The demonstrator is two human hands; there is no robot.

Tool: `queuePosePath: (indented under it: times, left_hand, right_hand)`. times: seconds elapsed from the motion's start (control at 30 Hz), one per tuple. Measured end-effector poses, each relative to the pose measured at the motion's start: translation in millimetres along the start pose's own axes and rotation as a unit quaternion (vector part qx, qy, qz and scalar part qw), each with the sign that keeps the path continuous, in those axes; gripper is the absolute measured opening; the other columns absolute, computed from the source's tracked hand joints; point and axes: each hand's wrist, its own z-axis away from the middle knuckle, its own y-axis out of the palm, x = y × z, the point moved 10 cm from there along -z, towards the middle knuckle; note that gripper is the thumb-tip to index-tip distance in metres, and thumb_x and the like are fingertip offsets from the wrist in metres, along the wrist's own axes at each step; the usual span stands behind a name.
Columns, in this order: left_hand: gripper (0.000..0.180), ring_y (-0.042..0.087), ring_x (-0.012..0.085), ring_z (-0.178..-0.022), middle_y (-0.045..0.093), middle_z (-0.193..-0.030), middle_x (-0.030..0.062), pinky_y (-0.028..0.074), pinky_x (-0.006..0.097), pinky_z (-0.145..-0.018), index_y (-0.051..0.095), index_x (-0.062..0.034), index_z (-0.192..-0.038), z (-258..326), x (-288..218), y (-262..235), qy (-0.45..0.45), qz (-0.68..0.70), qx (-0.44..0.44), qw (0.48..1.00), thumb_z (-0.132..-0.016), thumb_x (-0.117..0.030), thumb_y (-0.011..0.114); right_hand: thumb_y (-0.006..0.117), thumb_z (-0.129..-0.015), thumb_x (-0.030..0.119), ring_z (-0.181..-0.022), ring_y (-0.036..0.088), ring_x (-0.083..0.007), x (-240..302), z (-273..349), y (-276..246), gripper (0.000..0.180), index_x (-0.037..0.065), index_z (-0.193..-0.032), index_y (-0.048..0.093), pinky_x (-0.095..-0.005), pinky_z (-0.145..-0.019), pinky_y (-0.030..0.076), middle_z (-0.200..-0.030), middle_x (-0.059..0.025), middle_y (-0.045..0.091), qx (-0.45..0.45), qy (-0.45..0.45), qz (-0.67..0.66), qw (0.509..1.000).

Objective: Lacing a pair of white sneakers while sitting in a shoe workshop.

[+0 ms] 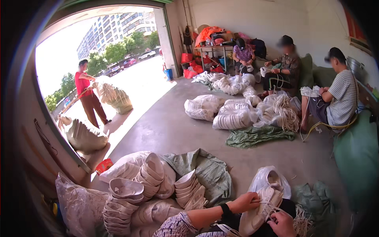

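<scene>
A white lace-up shoe upper rests over my lap at the lower right, its toe end toward me. My left hand, with a dark band on the wrist, pinches a white shoelace at the upper's eyelets. From the lower edge my right hand comes in on the other side, thumb and finger closed on the lace. Just beyond the upper, another white shoe piece lies in a clear plastic bag. A bundle of loose white laces hangs beside my right hand.
Nested stacks of white uppers stand at my left near plastic bags and a green woven sack. Further off, three seated people handle white pieces among bagged piles. Another person stands in the wide doorway beside large bundles.
</scene>
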Motion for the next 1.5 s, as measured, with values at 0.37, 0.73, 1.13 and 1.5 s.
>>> queuePosePath:
  times: [0.37,0.73,1.13,1.5]
  left_hand:
    - [0.018,0.056,0.0306,-0.077,0.057,-0.081,0.0151,0.044,0.036,-0.071,0.05,-0.0025,-0.093,10,-32,-27,0.109,-0.01,-0.18,0.978,-0.083,-0.016,0.057]
    - [0.012,0.046,0.0058,-0.056,0.045,-0.066,-0.0036,0.044,0.023,-0.051,0.048,-0.0106,-0.093,9,-33,-61,-0.103,0.385,-0.097,0.912,-0.092,-0.021,0.054]
    - [0.009,0.037,0.0026,-0.051,0.041,-0.064,-0.0055,0.043,0.019,-0.051,0.05,-0.0098,-0.096,17,6,-127,-0.116,0.309,-0.206,0.921,-0.094,-0.018,0.047]
    - [0.023,0.049,0.0218,-0.066,0.054,-0.074,0.0109,0.043,0.035,-0.064,0.051,-0.0009,-0.094,15,-24,-2,0.035,0.069,-0.025,0.997,-0.092,-0.024,0.052]
  right_hand:
    - [0.052,-0.084,0.007,-0.08,0.055,-0.0359,-11,-7,-20,0.018,0.003,-0.101,0.058,-0.0406,-0.067,0.046,-0.089,-0.0179,0.054,-0.103,0.023,0.197,0.975]
    - [0.068,-0.074,0.007,-0.062,0.058,-0.0134,-21,-8,-6,0.012,-0.001,-0.083,0.065,-0.026,-0.058,0.045,-0.072,-0.0082,0.063,0.002,0.153,-0.181,0.971]
    - [0.057,-0.087,0.006,-0.061,0.054,-0.005,-81,-1,-25,0.014,0.001,-0.098,0.063,-0.0185,-0.051,0.045,-0.082,-0.0019,0.062,-0.216,0.202,-0.316,0.902]
    - [0.061,-0.08,0.011,-0.075,0.056,-0.0336,11,-9,-6,0.008,0.004,-0.081,0.057,-0.04,-0.065,0.046,-0.08,-0.0148,0.056,-0.071,-0.008,0.058,0.996]
